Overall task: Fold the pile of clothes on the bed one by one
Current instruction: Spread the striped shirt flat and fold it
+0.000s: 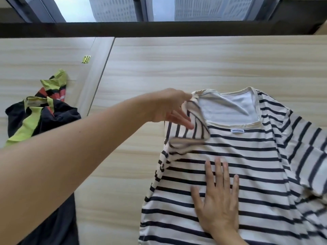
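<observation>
Wooden surface | striped shirt, neck label blurred | left hand pinches its shoulder | right hand flat, pressing shirt

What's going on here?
A person is folding a striped shirt spread on a wood-grain surface. The left hand pinches the shoulder by the neckline, with that sleeve turned in over the body. The right hand presses flat on the chest. A heap of dark and lime clothes lies to the left, unfolded.
</observation>
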Action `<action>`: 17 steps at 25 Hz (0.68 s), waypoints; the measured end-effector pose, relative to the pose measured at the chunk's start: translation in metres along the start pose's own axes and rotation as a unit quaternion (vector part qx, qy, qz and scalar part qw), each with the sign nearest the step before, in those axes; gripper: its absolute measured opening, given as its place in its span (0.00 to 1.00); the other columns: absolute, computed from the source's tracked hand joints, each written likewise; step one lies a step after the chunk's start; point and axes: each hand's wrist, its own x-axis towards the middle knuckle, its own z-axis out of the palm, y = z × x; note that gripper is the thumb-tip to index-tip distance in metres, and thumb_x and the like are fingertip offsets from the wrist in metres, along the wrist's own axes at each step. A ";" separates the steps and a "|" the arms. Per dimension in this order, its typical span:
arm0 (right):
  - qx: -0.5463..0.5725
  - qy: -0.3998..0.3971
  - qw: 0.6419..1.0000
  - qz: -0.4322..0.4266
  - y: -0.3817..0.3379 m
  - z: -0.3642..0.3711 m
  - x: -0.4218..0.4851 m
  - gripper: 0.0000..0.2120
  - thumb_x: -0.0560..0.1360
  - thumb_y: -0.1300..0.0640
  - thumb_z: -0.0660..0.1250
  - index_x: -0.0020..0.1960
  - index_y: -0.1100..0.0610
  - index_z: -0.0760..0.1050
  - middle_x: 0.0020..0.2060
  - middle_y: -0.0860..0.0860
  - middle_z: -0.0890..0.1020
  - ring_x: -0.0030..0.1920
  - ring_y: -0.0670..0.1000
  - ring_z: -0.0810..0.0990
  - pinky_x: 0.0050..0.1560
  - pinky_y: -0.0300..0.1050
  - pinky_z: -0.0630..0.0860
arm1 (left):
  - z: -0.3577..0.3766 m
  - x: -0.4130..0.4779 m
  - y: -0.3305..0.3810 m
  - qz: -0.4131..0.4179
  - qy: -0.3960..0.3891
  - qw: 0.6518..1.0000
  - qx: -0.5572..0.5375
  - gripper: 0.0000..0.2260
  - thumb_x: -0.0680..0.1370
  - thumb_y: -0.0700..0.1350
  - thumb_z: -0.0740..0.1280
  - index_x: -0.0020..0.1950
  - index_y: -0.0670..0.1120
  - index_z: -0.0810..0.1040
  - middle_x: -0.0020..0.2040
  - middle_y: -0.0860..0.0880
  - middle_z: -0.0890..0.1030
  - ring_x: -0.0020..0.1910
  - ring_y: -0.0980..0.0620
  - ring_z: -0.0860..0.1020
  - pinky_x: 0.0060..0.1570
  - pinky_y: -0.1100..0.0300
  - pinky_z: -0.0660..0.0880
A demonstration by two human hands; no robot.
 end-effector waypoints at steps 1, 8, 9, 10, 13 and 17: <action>0.001 -0.001 1.000 0.000 0.000 0.001 0.000 0.38 0.78 0.35 0.49 0.81 0.55 0.57 0.83 0.53 0.50 0.82 0.55 0.49 0.77 0.66 0.53 | 0.007 0.003 -0.008 0.022 0.009 0.999 0.040 0.08 0.85 0.43 0.57 0.62 0.41 0.68 0.50 0.37 0.83 0.35 0.44 0.85 0.30 0.60 0.78; -0.005 -0.007 1.000 0.000 0.000 0.000 0.000 0.38 0.78 0.35 0.52 0.77 0.62 0.66 0.82 0.55 0.52 0.82 0.56 0.49 0.77 0.66 0.55 | 0.079 0.009 -0.146 0.282 0.065 0.835 0.468 0.26 0.82 0.50 0.60 0.81 0.51 0.59 0.82 0.50 0.56 0.81 0.49 0.50 0.80 0.48 0.53; -0.006 -0.011 1.000 -0.002 -0.001 -0.001 -0.001 0.38 0.78 0.35 0.53 0.78 0.61 0.65 0.82 0.55 0.52 0.82 0.56 0.49 0.77 0.66 0.55 | 0.088 0.010 -0.161 0.272 0.066 0.821 0.497 0.30 0.83 0.57 0.56 0.83 0.53 0.52 0.84 0.50 0.48 0.82 0.50 0.42 0.80 0.46 0.48; -0.004 -0.013 1.000 -0.002 0.000 -0.003 -0.001 0.38 0.78 0.35 0.53 0.78 0.60 0.64 0.82 0.55 0.52 0.82 0.56 0.49 0.78 0.66 0.54 | 0.097 0.012 -0.173 0.265 0.088 0.809 0.518 0.32 0.82 0.62 0.52 0.83 0.53 0.46 0.84 0.51 0.42 0.82 0.50 0.37 0.80 0.44 0.45; 0.031 -0.013 0.999 0.004 -0.001 -0.006 0.002 0.40 0.76 0.37 0.56 0.81 0.58 0.57 0.83 0.53 0.51 0.82 0.55 0.47 0.78 0.65 0.54 | 0.115 0.017 -0.187 0.243 0.180 0.785 0.540 0.37 0.79 0.68 0.49 0.83 0.53 0.46 0.84 0.50 0.43 0.82 0.47 0.40 0.79 0.40 0.46; 0.150 -0.008 0.989 -0.015 0.008 -0.014 0.002 0.37 0.79 0.38 0.51 0.83 0.54 0.51 0.83 0.48 0.48 0.82 0.49 0.42 0.79 0.62 0.47 | 0.117 0.023 -0.189 0.264 0.234 0.768 0.535 0.38 0.77 0.70 0.49 0.83 0.53 0.49 0.84 0.50 0.45 0.83 0.49 0.43 0.79 0.40 0.47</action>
